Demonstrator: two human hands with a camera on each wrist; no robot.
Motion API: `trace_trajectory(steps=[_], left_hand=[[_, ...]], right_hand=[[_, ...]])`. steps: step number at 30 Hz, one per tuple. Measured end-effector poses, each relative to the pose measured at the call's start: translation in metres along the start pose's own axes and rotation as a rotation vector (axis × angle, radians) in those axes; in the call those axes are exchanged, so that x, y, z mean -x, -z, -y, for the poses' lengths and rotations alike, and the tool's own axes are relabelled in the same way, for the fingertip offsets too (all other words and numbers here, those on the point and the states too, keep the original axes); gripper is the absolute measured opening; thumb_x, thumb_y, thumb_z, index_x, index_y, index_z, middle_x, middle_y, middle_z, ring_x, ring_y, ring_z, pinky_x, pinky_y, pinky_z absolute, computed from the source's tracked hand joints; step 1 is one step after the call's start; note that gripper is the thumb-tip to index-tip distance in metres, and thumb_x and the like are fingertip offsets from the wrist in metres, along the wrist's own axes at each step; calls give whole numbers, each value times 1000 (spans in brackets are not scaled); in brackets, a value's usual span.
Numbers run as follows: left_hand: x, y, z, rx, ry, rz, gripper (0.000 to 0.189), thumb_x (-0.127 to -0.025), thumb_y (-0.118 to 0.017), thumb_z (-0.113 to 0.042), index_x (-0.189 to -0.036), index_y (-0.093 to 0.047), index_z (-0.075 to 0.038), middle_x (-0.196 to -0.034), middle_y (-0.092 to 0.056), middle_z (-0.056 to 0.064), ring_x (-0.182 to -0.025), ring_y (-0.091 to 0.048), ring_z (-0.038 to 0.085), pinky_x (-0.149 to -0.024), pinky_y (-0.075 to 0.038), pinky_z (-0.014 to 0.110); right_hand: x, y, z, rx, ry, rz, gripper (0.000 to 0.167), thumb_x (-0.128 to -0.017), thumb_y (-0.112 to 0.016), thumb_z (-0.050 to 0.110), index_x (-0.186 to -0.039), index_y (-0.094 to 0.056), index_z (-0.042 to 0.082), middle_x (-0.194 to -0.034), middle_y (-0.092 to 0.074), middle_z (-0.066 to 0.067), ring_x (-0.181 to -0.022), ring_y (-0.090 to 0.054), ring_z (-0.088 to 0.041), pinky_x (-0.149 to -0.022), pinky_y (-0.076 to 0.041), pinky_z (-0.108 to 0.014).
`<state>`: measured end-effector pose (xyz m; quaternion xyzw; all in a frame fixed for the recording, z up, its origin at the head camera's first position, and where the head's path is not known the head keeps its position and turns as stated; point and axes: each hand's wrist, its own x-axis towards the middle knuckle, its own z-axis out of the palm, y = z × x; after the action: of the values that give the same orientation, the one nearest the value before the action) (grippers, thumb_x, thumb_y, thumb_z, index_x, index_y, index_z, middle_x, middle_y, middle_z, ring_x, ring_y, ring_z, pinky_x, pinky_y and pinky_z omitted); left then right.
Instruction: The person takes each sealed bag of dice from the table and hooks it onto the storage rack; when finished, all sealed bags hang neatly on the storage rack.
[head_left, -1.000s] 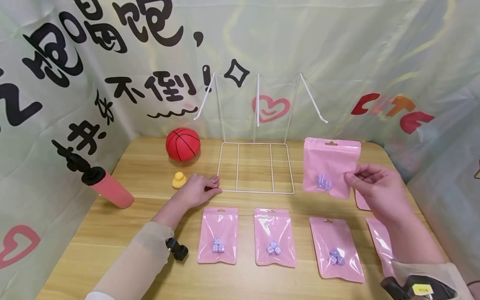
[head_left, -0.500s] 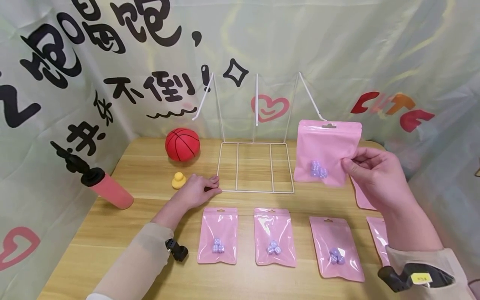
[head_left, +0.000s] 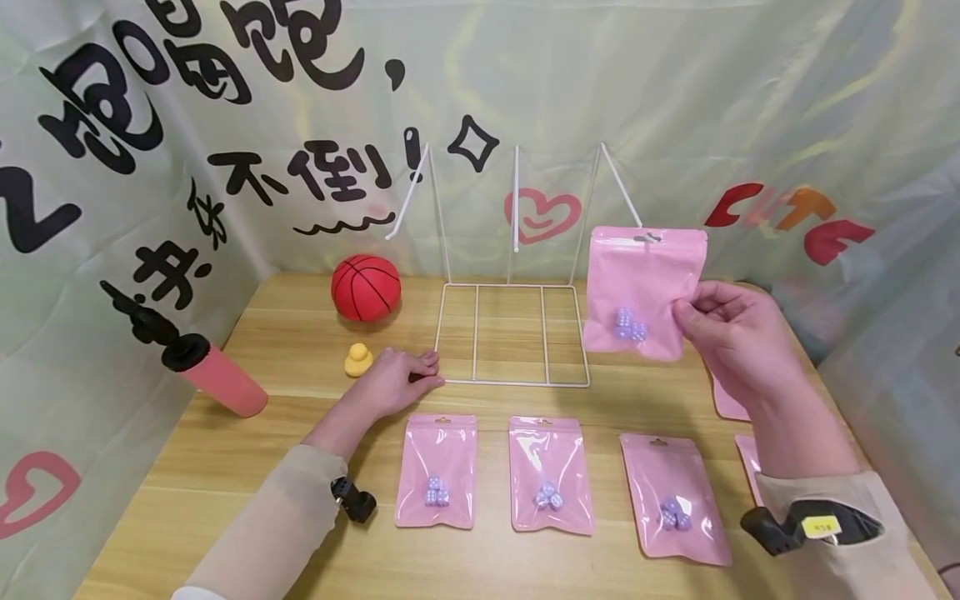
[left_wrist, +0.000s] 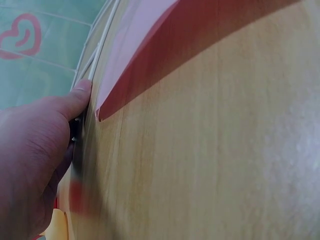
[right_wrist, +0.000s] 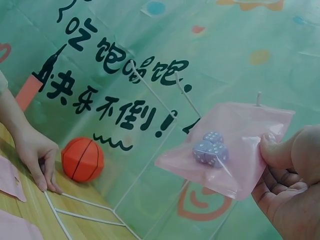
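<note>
My right hand (head_left: 738, 337) pinches the right edge of a pink zip bag (head_left: 637, 271) between thumb and fingers. Purple dice (right_wrist: 211, 150) show through its front. The bag hangs upright above the table, its hang hole right at the end of the right prong (head_left: 621, 185) of a white wire rack (head_left: 510, 384). In the right wrist view, the prong tip (right_wrist: 259, 98) pokes up past the bag's top edge. At the rack's front left corner, my left hand (head_left: 390, 382) pinches the wire, with the thumb (left_wrist: 81, 90) against it.
Pink dice bags lie in front of the rack: left (head_left: 435, 450), middle (head_left: 547, 458) and right (head_left: 663, 467). More lie partly under the right arm. A yellow rubber duck (head_left: 358, 360), red ball (head_left: 366, 288) and pink pump (head_left: 228, 385) stand left. Printed cloth (head_left: 675, 100) hangs behind.
My right hand has raised the bag and carried it left and back to the right prong's end. My left hand stays at the rack's corner.
</note>
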<state>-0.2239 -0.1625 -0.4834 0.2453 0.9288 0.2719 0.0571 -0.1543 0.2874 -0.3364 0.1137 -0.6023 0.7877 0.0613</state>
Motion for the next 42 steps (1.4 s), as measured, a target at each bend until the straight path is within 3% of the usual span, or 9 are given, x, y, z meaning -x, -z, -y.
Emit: trace_trajectory(steps=[8, 20, 25, 34, 42], left_hand=[[1, 1, -1, 4, -8, -8, 38, -96, -81, -34, -125, -77, -10, -137, -68, 4, -135, -58, 20, -124, -25, 63], [1, 1, 1, 6, 23, -2, 40, -97, -81, -35, -127, -76, -10, -139, -66, 4, -136, -57, 19, -125, -24, 59], [1, 1, 2, 1, 28, -1, 40, -97, -81, -36, -127, -77, -11, -139, -66, 3, -136, -57, 18, -125, -25, 56], [2, 0, 0, 30, 6, -7, 38, -96, -81, -31, -125, -77, -8, -138, -67, 6, -134, -59, 20, -120, -37, 48], [2, 0, -1, 20, 3, -10, 38, -96, -81, -33, -125, -77, -9, -138, -67, 4, -134, -59, 20, -123, -30, 53]], right_hand=[[-15, -6, -4, 36, -50, -43, 11, -98, -67, -12, -99, -75, -4, -86, -70, -9, -74, -63, -16, -69, -59, -20], [-45, -10, -11, 132, -87, -110, 2, -98, -73, 0, -100, -75, 0, -86, -67, -6, -76, -60, -14, -70, -57, -18], [-56, -12, -11, 240, -118, -157, 17, -97, -79, 14, -107, -75, 1, -92, -69, -6, -81, -62, -16, -76, -59, -18], [-76, -10, -17, 272, -140, -194, 27, -94, -82, 20, -106, -68, 0, -91, -69, -3, -82, -63, -13, -75, -59, -18], [-85, -5, -17, 348, -180, -192, 34, -99, -76, 22, -122, -65, -1, -101, -70, -4, -92, -67, -16, -82, -59, -18]])
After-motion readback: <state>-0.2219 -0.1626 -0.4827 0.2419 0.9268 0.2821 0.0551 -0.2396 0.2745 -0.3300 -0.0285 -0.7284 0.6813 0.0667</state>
